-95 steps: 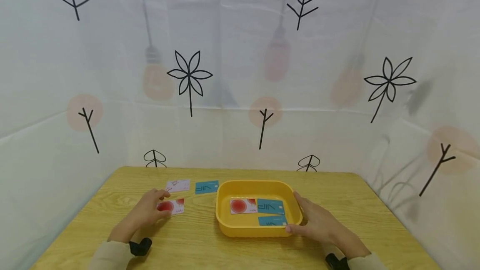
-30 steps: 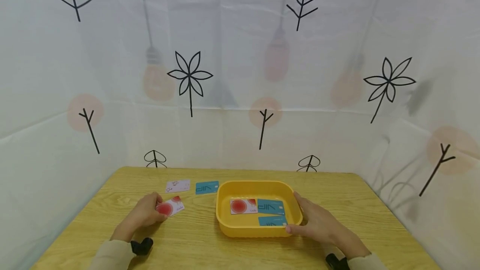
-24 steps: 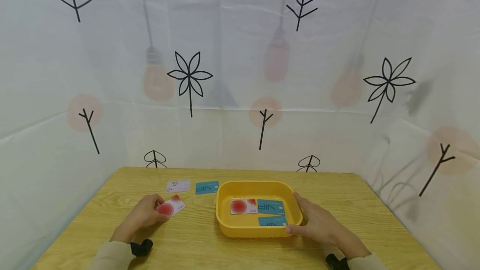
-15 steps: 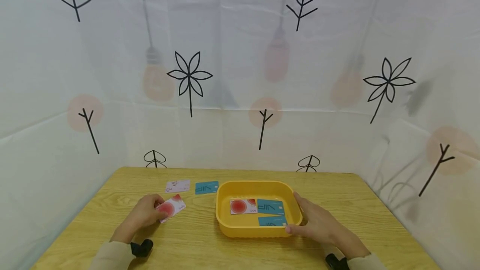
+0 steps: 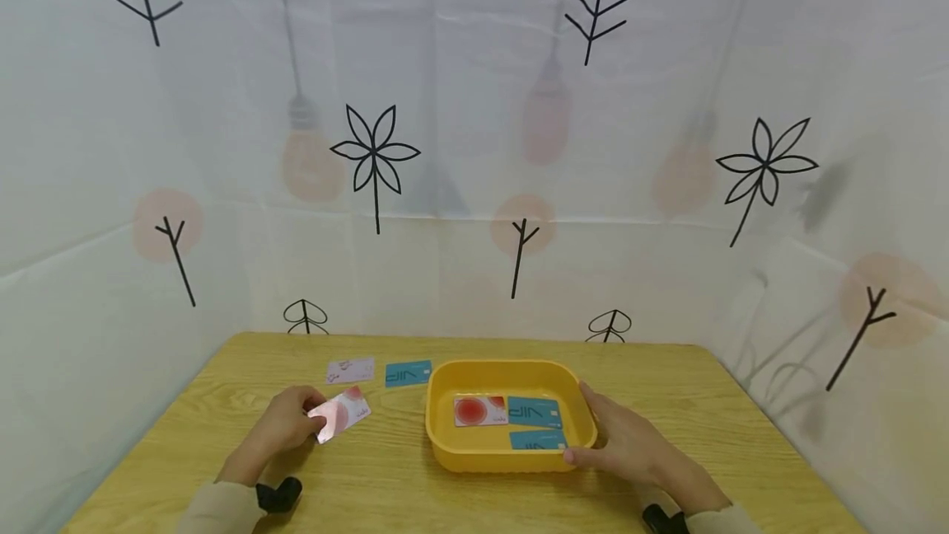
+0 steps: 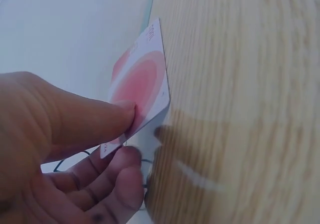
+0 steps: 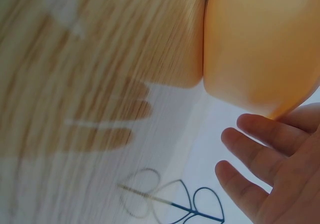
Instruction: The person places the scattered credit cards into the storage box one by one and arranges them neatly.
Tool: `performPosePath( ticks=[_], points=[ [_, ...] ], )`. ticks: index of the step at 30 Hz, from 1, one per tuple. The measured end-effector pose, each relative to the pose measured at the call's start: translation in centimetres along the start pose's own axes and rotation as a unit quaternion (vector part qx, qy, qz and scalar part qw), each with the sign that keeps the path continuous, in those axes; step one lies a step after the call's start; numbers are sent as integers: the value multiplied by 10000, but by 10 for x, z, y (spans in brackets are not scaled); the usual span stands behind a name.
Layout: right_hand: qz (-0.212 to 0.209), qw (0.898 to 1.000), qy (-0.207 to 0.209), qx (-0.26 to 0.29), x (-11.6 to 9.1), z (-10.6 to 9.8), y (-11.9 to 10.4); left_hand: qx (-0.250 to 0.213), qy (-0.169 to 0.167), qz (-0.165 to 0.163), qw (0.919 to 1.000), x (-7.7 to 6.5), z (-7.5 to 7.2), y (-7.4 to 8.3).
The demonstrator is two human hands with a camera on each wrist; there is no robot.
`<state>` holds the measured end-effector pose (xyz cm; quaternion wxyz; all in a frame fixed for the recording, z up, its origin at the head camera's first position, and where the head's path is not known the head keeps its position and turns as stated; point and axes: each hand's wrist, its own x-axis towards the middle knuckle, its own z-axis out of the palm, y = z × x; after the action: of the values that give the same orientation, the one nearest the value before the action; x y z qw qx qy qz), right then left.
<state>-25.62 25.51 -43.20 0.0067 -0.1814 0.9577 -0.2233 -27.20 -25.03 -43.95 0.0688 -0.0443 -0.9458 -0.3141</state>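
My left hand [image 5: 283, 423] pinches a white card with red circles [image 5: 343, 412] between thumb and fingers. In the left wrist view this card [image 6: 142, 78] is tilted, with the thumb on its printed face. My right hand [image 5: 630, 439] rests against the right end of a yellow plastic bin [image 5: 504, 461], thumb at the front rim and index finger along the side. Its other fingers [image 7: 245, 191] stretch out straight beside the bin wall [image 7: 255, 43] in the right wrist view. Inside the bin lie a red-circle card [image 5: 480, 410] and two teal VIP cards [image 5: 534, 413].
Behind the left hand, a pale pink card [image 5: 351, 370] lies flat on the wood-grain table [image 5: 385, 493]. A teal VIP card [image 5: 408, 373] lies close to the bin's left rim. A white printed curtain [image 5: 445, 270] hangs along the table's back and sides.
The red-circle card on the left lay flat at first; my left hand has taken hold of it, turned it askew and tilted it up. The right hand and bin have stayed put.
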Motion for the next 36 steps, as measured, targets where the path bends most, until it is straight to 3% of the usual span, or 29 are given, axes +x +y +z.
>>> performPosePath(
  ticks=[7,15,23,36],
  points=[
    [76,10000,53,-26,-2,0,-1,-239,-52,-182,9995,1,2,2],
    [279,9996,19,-30,-2,1,0,-536,1,-95,9985,1,7,0],
    [172,9998,31,25,-1,3,1,-964,-140,-212,9950,1,10,2],
    [203,9998,8,-13,1,-1,-4,-1063,-37,113,9943,-1,9,18]
  ],
)
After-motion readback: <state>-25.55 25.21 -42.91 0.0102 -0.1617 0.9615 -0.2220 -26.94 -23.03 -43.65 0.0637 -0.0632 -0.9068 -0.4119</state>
